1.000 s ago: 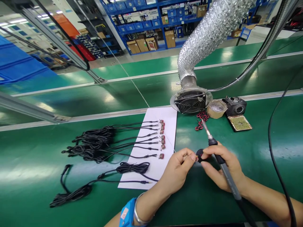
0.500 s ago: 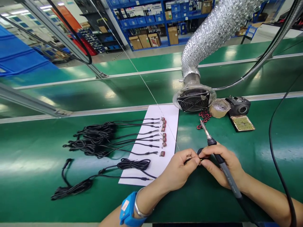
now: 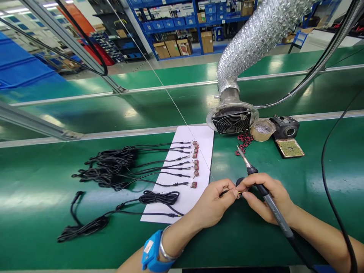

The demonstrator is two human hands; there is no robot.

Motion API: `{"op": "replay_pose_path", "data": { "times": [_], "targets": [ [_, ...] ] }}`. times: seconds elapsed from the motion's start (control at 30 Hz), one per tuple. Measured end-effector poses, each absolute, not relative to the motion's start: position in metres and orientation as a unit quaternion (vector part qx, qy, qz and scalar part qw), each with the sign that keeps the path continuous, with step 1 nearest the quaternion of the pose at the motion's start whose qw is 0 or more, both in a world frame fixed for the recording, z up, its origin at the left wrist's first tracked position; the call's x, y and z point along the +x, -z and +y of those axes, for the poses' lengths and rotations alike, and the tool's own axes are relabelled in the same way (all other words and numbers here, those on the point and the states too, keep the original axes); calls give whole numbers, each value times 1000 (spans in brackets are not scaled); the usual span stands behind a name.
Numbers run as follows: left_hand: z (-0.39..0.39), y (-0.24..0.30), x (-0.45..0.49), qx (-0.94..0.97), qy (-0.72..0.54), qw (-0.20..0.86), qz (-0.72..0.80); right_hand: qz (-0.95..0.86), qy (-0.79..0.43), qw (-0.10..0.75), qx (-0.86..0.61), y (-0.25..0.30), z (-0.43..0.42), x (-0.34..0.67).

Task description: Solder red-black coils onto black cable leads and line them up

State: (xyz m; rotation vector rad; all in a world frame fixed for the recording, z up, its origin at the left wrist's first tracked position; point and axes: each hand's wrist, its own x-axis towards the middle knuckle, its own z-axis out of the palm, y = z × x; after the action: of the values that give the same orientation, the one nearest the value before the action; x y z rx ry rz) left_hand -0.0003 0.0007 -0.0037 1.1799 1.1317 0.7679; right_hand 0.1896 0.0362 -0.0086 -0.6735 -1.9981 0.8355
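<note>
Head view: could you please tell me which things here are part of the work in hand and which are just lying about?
In hand:
left hand and right hand pinching a small black part
soldering iron in the right hand

Lying about:
cables
white sheet
fan duct
tape roll
sponge tray

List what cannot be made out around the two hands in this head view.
- Small black part: mostly hidden by the fingertips of the left hand and right hand; its shape is unclear.
- Soldering iron: its cord leaves the bottom edge.
- Small parts on the cable ends on the white sheet: too small to identify.
- Right forearm: cut off by the right edge.
</note>
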Motion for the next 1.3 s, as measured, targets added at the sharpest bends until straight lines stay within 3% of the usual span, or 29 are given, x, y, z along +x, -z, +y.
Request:
{"op": "replay_pose_path", "data": {
  "times": [0.33,0.63,0.77,0.93,1.3],
  "targets": [
    [1,3,-4,521,-294,632,493,-818,-298,414,-266,12,37,189],
    [-5,-1,-1,619,-254,558,490,-860,-235,405,-204,2,39,181],
    [-3,-6,-7,648,-227,543,482,-861,-262,385,-204,-1,43,188],
    [1,-6,-13,615,-216,597,468,-866,-308,353,-173,2,51,201],
    [6,4,0,465,-284,677,495,-887,-203,387,-150,18,49,198]
  ]
}}
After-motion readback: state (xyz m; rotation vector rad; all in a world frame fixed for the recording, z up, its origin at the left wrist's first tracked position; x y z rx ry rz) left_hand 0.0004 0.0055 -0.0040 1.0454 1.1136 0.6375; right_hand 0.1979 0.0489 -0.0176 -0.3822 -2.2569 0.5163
